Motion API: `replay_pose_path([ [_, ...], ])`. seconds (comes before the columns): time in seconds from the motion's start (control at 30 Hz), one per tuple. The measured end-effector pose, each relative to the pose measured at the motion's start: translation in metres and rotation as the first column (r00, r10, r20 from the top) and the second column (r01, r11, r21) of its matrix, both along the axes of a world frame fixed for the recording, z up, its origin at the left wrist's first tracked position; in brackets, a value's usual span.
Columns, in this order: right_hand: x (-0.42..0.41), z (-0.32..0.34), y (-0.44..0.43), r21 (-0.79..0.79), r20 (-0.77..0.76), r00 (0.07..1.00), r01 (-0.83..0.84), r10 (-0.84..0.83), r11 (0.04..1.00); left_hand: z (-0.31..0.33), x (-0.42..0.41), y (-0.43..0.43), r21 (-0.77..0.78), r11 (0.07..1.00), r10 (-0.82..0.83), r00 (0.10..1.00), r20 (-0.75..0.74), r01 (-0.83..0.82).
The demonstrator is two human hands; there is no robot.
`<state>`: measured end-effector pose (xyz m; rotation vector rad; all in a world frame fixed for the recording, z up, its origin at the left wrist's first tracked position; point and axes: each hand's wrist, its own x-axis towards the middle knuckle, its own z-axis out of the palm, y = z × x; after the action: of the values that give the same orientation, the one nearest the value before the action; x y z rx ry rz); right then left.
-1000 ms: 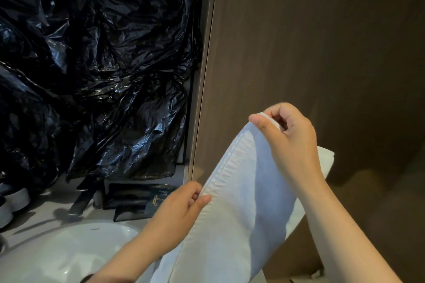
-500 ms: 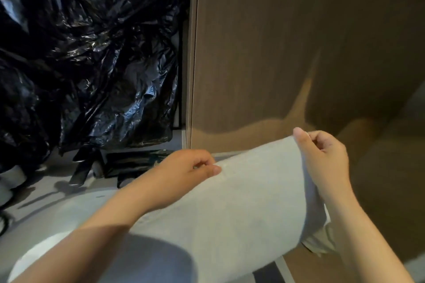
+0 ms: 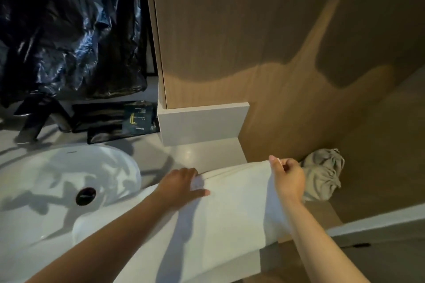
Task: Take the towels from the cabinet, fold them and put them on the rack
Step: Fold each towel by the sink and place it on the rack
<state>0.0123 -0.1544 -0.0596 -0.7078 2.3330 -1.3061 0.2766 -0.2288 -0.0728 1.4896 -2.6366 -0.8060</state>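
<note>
Countertop (image 3: pixel 207 151) carries the towel (image 3: pixel 230 213), its far edge running crosswise between the hands: left hand (image 3: pixel 181 184) grips one end, right hand (image 3: pixel 288 179) pinches the other corner (both equally near).

The towel (image 3: pixel 230 213) at near centre was plain white, unpatterned. The basin (image 3: pixel 57 167) at near left was glossy white, with a dark drain (image 3: pixel 85 196). The bags (image 3: pixel 69 30) at far left were shiny black plastic. The wall panel (image 3: pixel 253 30) at far right was brown with fine vertical grain. The block (image 3: pixel 202 124) beneath it was flat pale grey. The packets (image 3: pixel 138 119) to its left were black with gold lettering. The crumpled cloth (image 3: pixel 322 174) at right was grey-beige.
</note>
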Motion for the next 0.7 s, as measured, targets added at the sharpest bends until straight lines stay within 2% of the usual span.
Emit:
replay_pose_path([
  [0.13,-0.02,-0.011,-0.014,0.126,-0.091,0.996,0.025,-0.014,0.992,-0.015,0.019,-0.002,-0.047,0.999,-0.007,0.988,0.153,0.015],
  [0.27,-0.017,-0.018,-0.02,0.378,-0.131,0.975,-0.118,0.179,0.918,-0.013,0.02,0.001,-0.116,0.991,0.066,0.998,-0.015,-0.067],
  [0.33,-0.006,-0.018,-0.018,0.412,-0.224,0.929,-0.185,0.295,0.892,-0.008,0.021,0.007,-0.181,0.982,0.053,0.999,-0.004,-0.053],
  [0.4,0.01,-0.016,-0.016,0.327,-0.283,0.858,-0.333,0.428,0.884,-0.007,0.031,0.015,-0.204,0.978,0.056,0.998,0.03,-0.048],
  [0.43,0.019,-0.016,-0.016,0.285,-0.297,0.8,-0.447,0.521,0.848,-0.007,0.038,0.02,-0.188,0.98,0.067,0.998,0.02,-0.062],
  [0.53,0.047,-0.026,-0.017,0.327,-0.306,0.54,-0.714,0.784,0.619,-0.006,0.063,0.035,-0.133,0.987,0.097,0.995,0.018,-0.094],
  [0.6,0.062,-0.036,-0.016,0.404,-0.291,0.416,-0.763,0.861,0.505,-0.003,0.076,0.044,-0.12,0.988,0.099,0.995,-0.027,-0.102],
  [0.7,0.068,-0.047,-0.015,0.459,-0.297,0.37,-0.753,0.88,0.472,-0.001,0.092,0.05,-0.106,0.992,0.067,0.998,-0.019,-0.069],
])
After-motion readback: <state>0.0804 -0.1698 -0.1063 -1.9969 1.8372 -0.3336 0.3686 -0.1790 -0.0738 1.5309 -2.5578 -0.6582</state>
